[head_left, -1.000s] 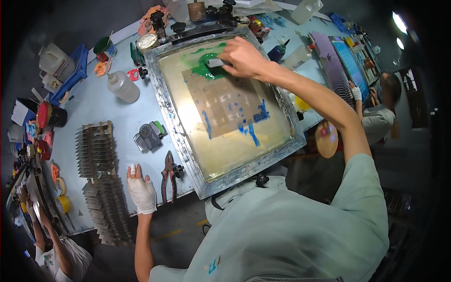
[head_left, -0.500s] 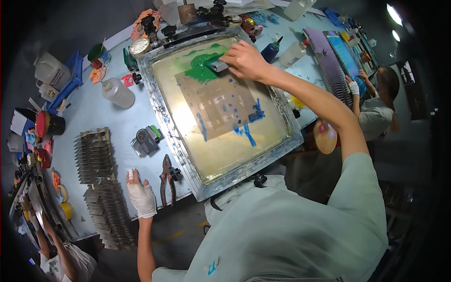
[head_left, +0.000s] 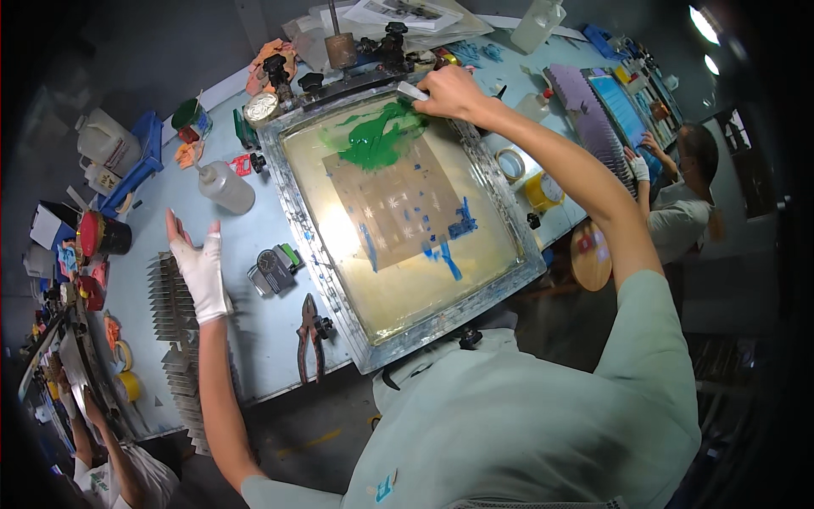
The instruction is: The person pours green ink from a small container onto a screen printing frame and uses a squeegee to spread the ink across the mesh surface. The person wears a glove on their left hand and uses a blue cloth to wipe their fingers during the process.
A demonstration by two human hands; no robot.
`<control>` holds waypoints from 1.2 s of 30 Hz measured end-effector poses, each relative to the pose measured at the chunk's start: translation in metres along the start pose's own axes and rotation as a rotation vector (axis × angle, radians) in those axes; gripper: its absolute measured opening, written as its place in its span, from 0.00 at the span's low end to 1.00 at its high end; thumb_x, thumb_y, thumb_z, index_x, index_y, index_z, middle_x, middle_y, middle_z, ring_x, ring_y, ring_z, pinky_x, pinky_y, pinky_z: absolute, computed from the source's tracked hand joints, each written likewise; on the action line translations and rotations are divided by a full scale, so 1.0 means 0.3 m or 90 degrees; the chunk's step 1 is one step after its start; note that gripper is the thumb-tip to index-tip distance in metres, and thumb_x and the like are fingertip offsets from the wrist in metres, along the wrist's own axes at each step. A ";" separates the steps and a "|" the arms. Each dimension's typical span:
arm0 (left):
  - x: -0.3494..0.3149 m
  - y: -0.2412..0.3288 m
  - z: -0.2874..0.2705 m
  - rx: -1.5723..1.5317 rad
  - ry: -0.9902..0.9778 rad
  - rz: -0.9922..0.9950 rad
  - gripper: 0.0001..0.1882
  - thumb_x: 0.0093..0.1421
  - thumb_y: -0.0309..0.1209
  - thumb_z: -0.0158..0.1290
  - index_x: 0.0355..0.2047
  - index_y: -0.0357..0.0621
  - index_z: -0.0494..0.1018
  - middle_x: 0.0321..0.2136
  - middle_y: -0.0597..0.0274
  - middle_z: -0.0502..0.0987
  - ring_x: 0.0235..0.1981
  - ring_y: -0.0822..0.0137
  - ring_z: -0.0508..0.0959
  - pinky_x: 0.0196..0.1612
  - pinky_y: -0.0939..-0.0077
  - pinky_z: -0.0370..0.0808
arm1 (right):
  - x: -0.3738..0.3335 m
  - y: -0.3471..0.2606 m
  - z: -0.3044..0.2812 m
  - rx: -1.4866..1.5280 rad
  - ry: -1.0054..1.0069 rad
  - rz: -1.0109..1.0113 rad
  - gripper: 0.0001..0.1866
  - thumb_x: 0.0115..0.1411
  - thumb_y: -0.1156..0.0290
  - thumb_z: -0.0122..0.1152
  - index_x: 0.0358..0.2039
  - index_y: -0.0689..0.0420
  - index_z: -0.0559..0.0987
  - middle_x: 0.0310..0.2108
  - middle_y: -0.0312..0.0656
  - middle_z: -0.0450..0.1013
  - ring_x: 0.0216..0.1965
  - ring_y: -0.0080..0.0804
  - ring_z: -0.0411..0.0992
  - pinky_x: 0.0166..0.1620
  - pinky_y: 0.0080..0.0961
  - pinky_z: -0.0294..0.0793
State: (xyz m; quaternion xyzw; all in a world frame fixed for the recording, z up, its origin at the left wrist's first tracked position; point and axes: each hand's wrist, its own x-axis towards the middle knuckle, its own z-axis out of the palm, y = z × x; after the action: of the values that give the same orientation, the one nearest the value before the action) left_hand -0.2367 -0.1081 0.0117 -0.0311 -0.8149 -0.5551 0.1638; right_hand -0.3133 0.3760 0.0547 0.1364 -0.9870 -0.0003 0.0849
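A screen-printing frame [head_left: 346, 335] with metal edges lies in front of me, its mesh [head_left: 398, 293] bearing small star shapes and blue patches. Green ink [head_left: 373, 140] is smeared over the far part of the mesh. My right hand [head_left: 454, 93] is bare and closed around a grey squeegee [head_left: 413, 91] at the frame's far edge; its blade is mostly hidden. My left hand [head_left: 200, 271], in a white fingerless glove, is spread open and holds nothing. It hovers over the far end of a long rack of thin metal plates [head_left: 182, 365].
Between rack and frame lie pliers [head_left: 310, 339] and a dial gauge [head_left: 275, 270]. A squeeze bottle [head_left: 226, 188] stands farther back. Tape rolls [head_left: 543, 192] lie right of the frame, near a purple spiky rack [head_left: 585, 114]. Other people work at the right [head_left: 678, 204] and lower left [head_left: 136, 479].
My right hand has moved the squeegee from the green ink to the frame's far edge. My left hand has risen away from me, beside the rack's near part before, its fingers now more spread.
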 end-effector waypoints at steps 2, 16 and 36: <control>0.133 -0.111 0.031 -0.004 0.027 -0.055 0.50 0.59 0.31 0.66 0.72 0.37 0.45 0.72 0.45 0.49 0.73 0.54 0.51 0.73 0.61 0.49 | 0.031 0.000 0.042 0.012 -0.008 0.078 0.16 0.44 0.56 0.62 0.24 0.57 0.85 0.22 0.52 0.78 0.26 0.54 0.78 0.36 0.49 0.78; 0.258 -0.349 0.252 -0.088 0.068 -0.154 0.39 0.48 0.31 0.73 0.58 0.37 0.67 0.50 0.56 0.78 0.47 0.64 0.78 0.55 0.68 0.74 | 0.077 -0.253 0.064 0.012 -0.021 -0.204 0.12 0.49 0.63 0.63 0.29 0.57 0.85 0.26 0.46 0.78 0.38 0.43 0.75 0.48 0.38 0.68; 0.161 0.243 0.246 0.552 -0.282 0.183 0.40 0.50 0.49 0.65 0.57 0.39 0.68 0.51 0.45 0.77 0.45 0.47 0.81 0.47 0.59 0.79 | -0.027 -0.254 0.027 0.192 -0.055 -0.086 0.13 0.51 0.61 0.64 0.33 0.56 0.85 0.27 0.49 0.78 0.34 0.50 0.77 0.44 0.46 0.74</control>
State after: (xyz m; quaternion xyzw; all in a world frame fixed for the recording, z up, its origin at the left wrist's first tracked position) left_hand -0.2826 -0.0191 0.0671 -0.1893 -0.9731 -0.1173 0.0594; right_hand -0.2864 0.3047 0.0434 0.2135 -0.9672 0.1364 0.0206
